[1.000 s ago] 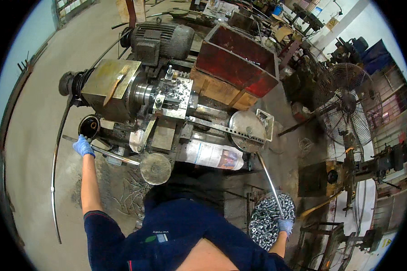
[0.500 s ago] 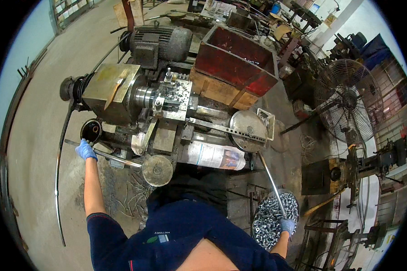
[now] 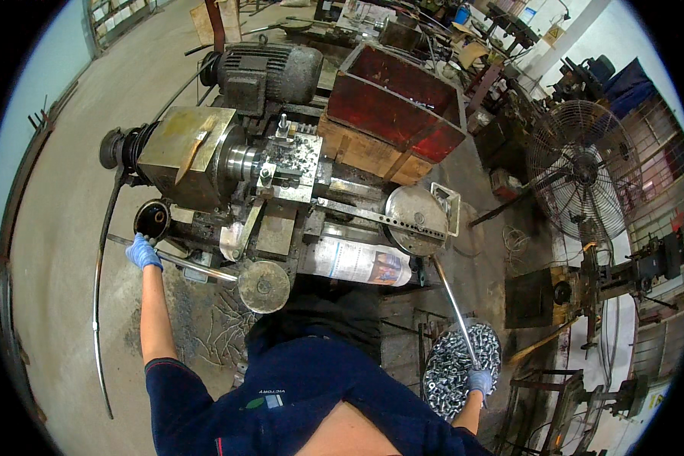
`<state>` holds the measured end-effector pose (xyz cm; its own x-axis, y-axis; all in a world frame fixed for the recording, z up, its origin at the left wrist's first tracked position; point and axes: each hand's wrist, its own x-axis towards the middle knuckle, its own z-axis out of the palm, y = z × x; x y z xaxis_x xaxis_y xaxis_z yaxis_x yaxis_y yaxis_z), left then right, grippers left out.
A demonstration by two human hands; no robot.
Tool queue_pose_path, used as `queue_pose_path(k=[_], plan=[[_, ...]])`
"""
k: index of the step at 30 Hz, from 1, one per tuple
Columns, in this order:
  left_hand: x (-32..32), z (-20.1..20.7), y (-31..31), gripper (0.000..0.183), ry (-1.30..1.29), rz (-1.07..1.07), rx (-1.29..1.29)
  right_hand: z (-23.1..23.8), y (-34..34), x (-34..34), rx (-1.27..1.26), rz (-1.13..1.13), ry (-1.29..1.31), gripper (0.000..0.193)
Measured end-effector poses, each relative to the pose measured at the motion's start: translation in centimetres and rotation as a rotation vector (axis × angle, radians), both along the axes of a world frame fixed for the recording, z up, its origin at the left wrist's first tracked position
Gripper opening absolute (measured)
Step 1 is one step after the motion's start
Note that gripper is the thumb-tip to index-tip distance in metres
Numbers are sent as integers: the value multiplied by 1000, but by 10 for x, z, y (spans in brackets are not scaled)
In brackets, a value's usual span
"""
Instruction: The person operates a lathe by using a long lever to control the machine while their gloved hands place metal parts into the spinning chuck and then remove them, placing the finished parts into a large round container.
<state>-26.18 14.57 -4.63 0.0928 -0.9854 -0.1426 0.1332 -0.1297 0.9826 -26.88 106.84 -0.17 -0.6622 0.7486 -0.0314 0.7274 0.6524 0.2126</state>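
Head view: my left hand (image 3: 143, 252) is wrapped around a bar (image 3: 197, 266), and my right hand (image 3: 479, 381) grips a rod (image 3: 453, 302) in front of many bolts (image 3: 444, 380).

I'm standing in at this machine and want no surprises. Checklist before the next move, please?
1. Both hands gloved: ok, blue gloves on left hand and right hand.
2. Right hand on the slanted rod: ok.
3. Left hand's fingers fully closed on the left rod: cannot tell.
4. Metal block free of chips: not ok, dark chips on top.
5. Spindle stopped: cannot tell.
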Motion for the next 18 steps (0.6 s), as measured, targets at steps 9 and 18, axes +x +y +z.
queue_pose_path(k=[9, 18], plan=[[-2, 4, 5, 20, 31, 15, -7, 11, -13, 7, -23, 40, 50, 39], [2, -5, -3, 19, 84, -3, 22, 28, -27, 3, -118, -51, -2, 41]])
